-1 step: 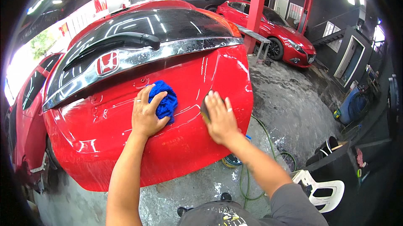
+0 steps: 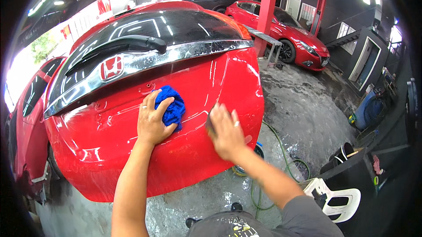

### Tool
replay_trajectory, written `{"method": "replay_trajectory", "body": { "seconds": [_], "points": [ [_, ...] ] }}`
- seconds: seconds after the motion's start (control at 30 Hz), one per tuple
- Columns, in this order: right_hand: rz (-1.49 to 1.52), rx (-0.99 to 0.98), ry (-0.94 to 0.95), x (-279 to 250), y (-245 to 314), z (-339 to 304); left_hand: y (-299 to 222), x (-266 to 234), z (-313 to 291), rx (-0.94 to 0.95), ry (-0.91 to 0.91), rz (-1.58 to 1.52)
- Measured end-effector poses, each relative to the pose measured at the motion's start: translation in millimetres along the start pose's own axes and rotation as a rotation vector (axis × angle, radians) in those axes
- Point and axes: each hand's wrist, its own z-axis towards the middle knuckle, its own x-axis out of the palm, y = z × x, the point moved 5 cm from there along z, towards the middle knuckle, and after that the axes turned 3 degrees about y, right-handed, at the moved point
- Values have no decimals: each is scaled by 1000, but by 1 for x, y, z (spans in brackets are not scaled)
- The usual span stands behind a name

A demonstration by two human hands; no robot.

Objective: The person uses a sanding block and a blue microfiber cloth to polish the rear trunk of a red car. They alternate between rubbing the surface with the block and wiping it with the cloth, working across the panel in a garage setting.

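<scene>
A raised red tailgate (image 2: 184,149) with a glossy, wet-looking surface spreads out in front of me. Under my left hand (image 2: 151,120) is a crumpled blue cloth (image 2: 174,107), gripped between thumb and fingers and pressed to the middle of the panel. Farther right, my right hand (image 2: 226,131) lies over a small dark pad (image 2: 210,125), flat against the paint. Most of the pad is hidden by the palm and fingers, and motion smears it a little. Above both hands run a chrome trim strip (image 2: 189,52) and a black wiper arm (image 2: 127,42).
A green hose (image 2: 285,153) loops over the wet grey floor right of the tailgate. Close to my right elbow stands a white plastic chair (image 2: 340,202). A red lift post (image 2: 267,12) and a metal bench (image 2: 263,36) are farther back, near another red car (image 2: 303,39).
My right hand has slid a short way down the panel with the dark pad, and slightly left. The left hand and the blue cloth stay nearly where they were.
</scene>
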Motion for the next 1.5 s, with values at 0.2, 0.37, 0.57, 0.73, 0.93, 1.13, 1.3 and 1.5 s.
{"method": "replay_trajectory", "body": {
  "seconds": [0.2, 0.37, 0.57, 0.73, 0.93, 1.13, 1.3, 1.5],
  "points": [
    [-8, 89, 0, 7, -34, -29, 3, -2, 1, 33, -34, -32],
    [-86, 255, 130, -6, -148, -3, 3, 0, 0, 6, -35, -13],
    [-36, 404, -98, 26, -93, -24, -3, 5, 5, 46, -42, -22],
    [100, 104, -16, 12, 25, -35, 5, 0, -1, 46, -43, -2],
    [-46, 610, -29, 3, -142, -25, -7, 10, 7, 57, -58, -30],
    [41, 160, -97, 17, 34, -36, 2, 3, 3, 52, -49, -15],
    [-29, 541, -111, 1, -116, -37, -3, 3, 1, 49, -51, -20],
    [135, 334, -110, 3, 16, -31, -2, 0, 4, 36, -38, -11]
  ]
}}
